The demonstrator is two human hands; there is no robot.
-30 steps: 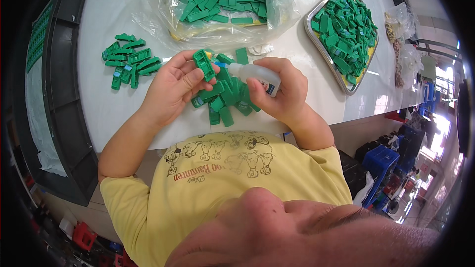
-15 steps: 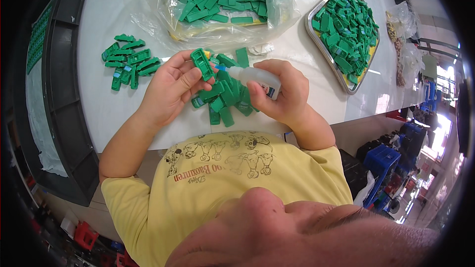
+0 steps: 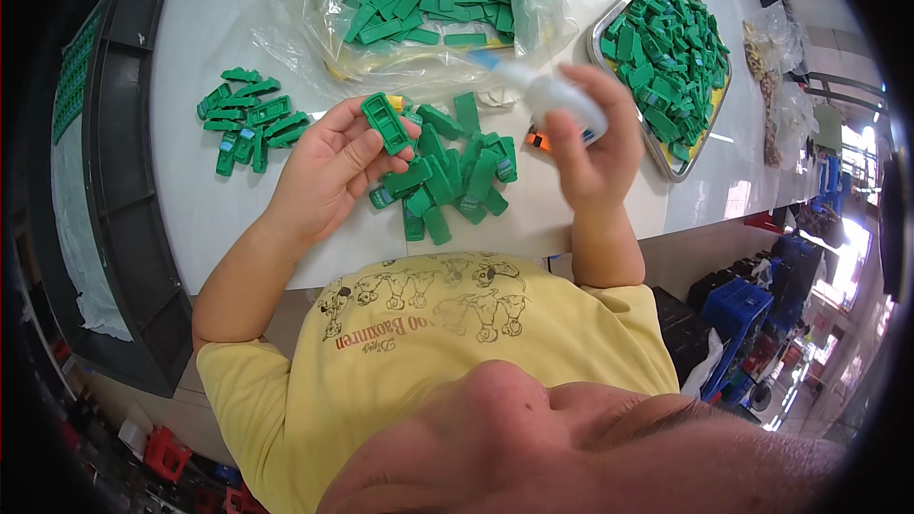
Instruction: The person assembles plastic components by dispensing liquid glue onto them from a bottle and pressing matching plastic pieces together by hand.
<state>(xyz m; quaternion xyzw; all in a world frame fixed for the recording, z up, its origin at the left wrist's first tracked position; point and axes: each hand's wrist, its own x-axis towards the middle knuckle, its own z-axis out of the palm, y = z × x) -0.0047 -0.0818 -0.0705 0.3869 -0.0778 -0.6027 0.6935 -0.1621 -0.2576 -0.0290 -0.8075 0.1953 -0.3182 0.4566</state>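
Between the thumb and fingers of my left hand [image 3: 333, 164] is a green plastic part [image 3: 385, 123], its hollow side facing up. My right hand [image 3: 602, 138] grips a white squeeze bottle [image 3: 562, 103] with a blue nozzle, tilted up and to the left; both are somewhat blurred by motion. The nozzle is apart from the held part. Under and between my hands lies a loose pile of similar green parts [image 3: 443, 176]. A small orange and black object [image 3: 538, 140] shows on the table beneath the bottle, partly hidden by it.
A smaller group of green parts [image 3: 255, 118] lies at the left. Farther back is an opened clear plastic bag [image 3: 347, 71] full of green pieces. At the right stands a metal tray [image 3: 609, 76] heaped with green parts. A dark rack [image 3: 122, 181] borders the table's left side.
My right hand has drawn the bottle away from the green part, to the right, and the nozzle now points up-left. The orange object has come into view. My left hand has hardly moved.
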